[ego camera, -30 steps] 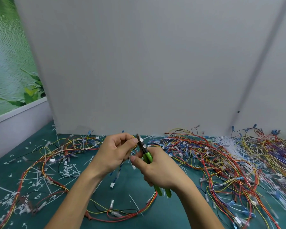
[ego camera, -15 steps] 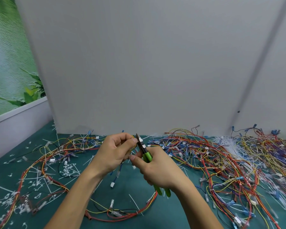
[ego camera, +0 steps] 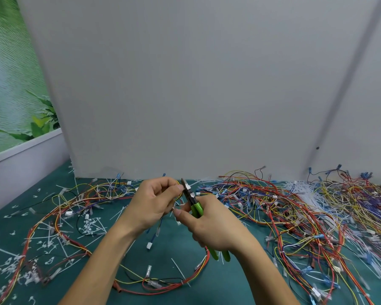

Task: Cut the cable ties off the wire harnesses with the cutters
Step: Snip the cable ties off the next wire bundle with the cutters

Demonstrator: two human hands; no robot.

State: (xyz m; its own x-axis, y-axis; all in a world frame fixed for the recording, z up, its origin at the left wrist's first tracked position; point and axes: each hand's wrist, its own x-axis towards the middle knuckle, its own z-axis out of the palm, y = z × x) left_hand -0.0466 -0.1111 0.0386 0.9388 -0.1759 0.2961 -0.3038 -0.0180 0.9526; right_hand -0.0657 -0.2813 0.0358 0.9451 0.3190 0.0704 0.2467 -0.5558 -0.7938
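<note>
My right hand (ego camera: 211, 225) grips the green-handled cutters (ego camera: 196, 209), whose dark jaws point up and away at the middle of the view. My left hand (ego camera: 154, 201) pinches a thin bundle of yellow and red wires of a wire harness (ego camera: 178, 195) right beside the jaws. The harness hangs down from that hand, with blue leads and a white connector (ego camera: 149, 245) dangling below. Whether the jaws touch a cable tie is hidden by my fingers.
A big tangle of red, yellow and blue harnesses (ego camera: 306, 216) fills the right of the green mat (ego camera: 180, 243). More harness loops (ego camera: 70, 205) and several cut white tie scraps (ego camera: 90, 226) lie at left. A grey panel (ego camera: 185, 84) stands close behind.
Both hands stay almost still; the cutters' jaws remain beside the pinched wires, with only a slight shift of the fingers.
</note>
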